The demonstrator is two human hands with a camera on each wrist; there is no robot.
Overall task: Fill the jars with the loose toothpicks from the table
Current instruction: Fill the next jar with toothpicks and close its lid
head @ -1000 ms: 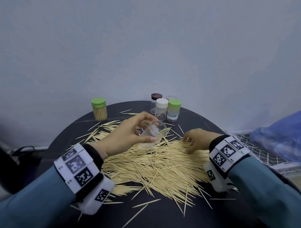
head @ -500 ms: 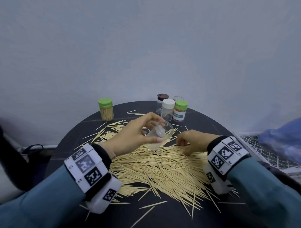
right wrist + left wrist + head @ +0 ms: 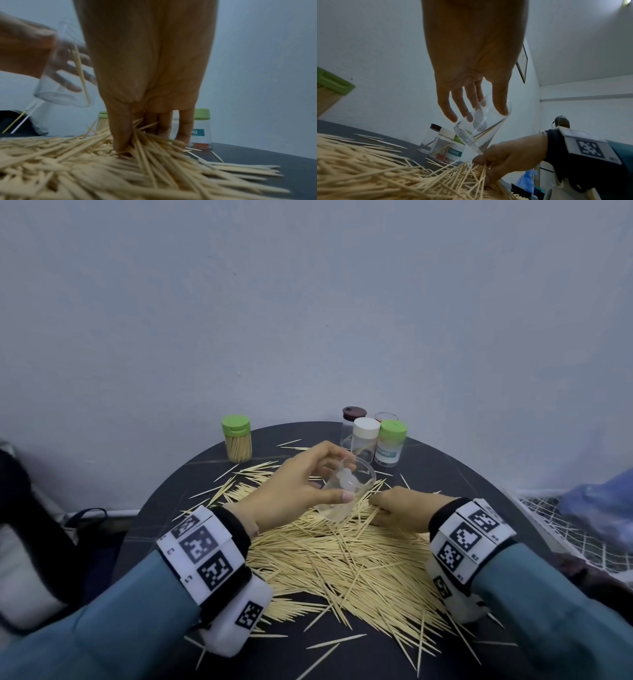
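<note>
On the dark round table (image 3: 164, 508), at far left, a green-lidded jar (image 3: 236, 438) stands upright, packed with toothpicks. Right of it the left hand (image 3: 291, 491) grips a clear jar (image 3: 346, 491) between thumb and fingers, tilted above the toothpick pile (image 3: 342, 563), a few sticks inside. Next, the right hand (image 3: 400, 510) digs into the pile, fingers curled round a bunch. Behind stand three capped jars (image 3: 373, 440).

Pale yellow toothpicks (image 3: 342, 559) cover a black desk (image 3: 164, 508); jars carry green (image 3: 235, 425), white (image 3: 366, 428) and brown (image 3: 354, 413) lids; black-and-white checkered wristbands (image 3: 202, 553) over teal sleeves (image 3: 85, 635).
</note>
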